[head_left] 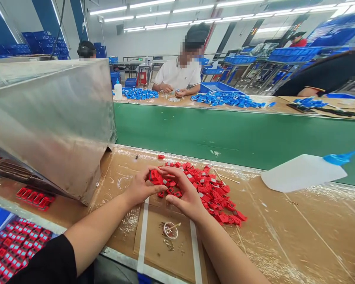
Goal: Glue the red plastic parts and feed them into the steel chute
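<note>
My left hand (140,188) is curled around a few small red plastic parts (156,177) at the near left edge of a pile. Close beside it, my right hand (186,193) arches over the parts with thumb and fingers apart; its fingertips come near the parts in the left hand, and I cannot tell whether they touch. The pile of red plastic parts (215,195), some with grey faces, spreads behind and to the right of my hands. Nearer to me, a small round dish (170,230) with a short stick in it rests on a cardboard sheet (182,258).
A metal housing (56,118) stands at left, with a row of red parts (35,198) beside its opening. Below it is a tray of red parts (14,244). A white squeeze bottle (303,173) lies at right. Across a green divider (171,126), a person in white handles small parts.
</note>
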### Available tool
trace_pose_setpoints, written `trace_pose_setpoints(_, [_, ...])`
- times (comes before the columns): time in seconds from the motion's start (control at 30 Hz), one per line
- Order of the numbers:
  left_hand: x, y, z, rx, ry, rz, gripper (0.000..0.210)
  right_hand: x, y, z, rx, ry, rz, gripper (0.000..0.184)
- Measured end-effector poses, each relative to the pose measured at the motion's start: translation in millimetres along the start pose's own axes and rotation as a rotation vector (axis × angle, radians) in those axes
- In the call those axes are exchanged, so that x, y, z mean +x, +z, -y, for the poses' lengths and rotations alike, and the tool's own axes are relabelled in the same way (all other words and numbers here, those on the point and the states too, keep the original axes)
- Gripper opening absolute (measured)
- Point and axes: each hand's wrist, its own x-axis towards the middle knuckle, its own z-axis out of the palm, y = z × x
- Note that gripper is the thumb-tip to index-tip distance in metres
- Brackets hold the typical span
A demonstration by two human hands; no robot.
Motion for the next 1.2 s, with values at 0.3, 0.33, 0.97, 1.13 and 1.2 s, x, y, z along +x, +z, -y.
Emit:
trace_pose_setpoints(0.3, [-6,4.5,-5,0.122,0.008,0.179,0.046,-2,2,2,-0.136,-0.045,0.029,0.068])
trace_pose_setpoints(0.33, [-7,5.0,-3,0.134,-0.01,0.2,0.049,-3,1,1,-0.145,-0.033,0.037,0.067])
trace_pose_setpoints(0.97, [-8,19.1,3,0.252,0.125,0.237,0.037,-3,1,14,0.027,0.057,0.192,0.068])
trace_pose_setpoints(1.13, [-7,22.5,-1,0.246,0.097,0.243,0.034,-5,2,10,0.0,0.024,0.185,0.066])
trace_pose_setpoints(1.2, [-7,22.6,0,0.25,0.078,0.245,0.035,-5,2,9,-0.005,0.016,0.173,0.065])
